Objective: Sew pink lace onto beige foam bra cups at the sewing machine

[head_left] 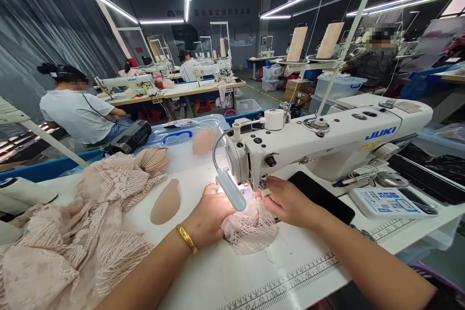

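Note:
A piece of pale pink lace fabric lies under the head of the white sewing machine. On its left side my left hand presses and grips the fabric, its fingers partly behind the grey lamp. My right hand is closed at the fabric's right edge, close to the needle area, with a pale wrap on one finger. The needle itself is hidden by the lamp and the machine head. Left of my left hand lies a beige teardrop-shaped pad.
Heaped lace covers the table's left side, with a stack of beige pads on it. A black tablet and a white box lie right. A clear plastic bin stands behind. Co-workers sit at other machines.

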`<state>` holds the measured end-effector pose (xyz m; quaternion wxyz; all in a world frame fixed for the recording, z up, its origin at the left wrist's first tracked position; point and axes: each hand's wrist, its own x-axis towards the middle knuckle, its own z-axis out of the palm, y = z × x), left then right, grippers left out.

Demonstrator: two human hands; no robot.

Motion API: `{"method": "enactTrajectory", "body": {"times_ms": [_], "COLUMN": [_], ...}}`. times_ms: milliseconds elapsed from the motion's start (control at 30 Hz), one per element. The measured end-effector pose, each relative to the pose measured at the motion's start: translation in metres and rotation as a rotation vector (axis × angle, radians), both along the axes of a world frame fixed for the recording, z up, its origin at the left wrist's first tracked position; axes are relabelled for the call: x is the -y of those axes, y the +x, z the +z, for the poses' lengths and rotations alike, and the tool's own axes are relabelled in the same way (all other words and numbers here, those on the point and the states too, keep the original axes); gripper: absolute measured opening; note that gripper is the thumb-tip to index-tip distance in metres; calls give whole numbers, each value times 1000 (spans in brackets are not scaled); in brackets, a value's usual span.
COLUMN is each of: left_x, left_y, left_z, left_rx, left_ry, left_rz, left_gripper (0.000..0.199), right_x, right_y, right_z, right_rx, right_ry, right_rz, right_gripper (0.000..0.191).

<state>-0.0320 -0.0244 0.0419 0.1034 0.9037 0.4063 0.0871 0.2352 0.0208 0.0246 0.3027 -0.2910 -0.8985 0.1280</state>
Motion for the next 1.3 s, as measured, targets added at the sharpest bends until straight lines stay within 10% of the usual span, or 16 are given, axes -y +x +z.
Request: {"method": "enactTrajectory", "body": {"times_ms": [267,433,833,1000,1300], "left_x": [17,27,33,27,19], "left_y": [7,27,1,-1,5], "left_z": [10,16,45,32,7], "left_rx": [-141,-366,-176,-155,-62], "left_ry": [44,29,-333,-231,-59], "left_rz": [176,324,66,69,30], "left_gripper": [22,33,57,23,26], "right_x": [18,20,-6,-8,-5], "right_y": [-15,-29,5,10,18], "right_z": [-2,-13,-7,-7,13], "right_rx": [92,343,201,140,266], "right_ry": [111,128,78,48,-194], "right_rz": [295,151,116,145,336], "right_gripper": [25,19,28,28,27]}}
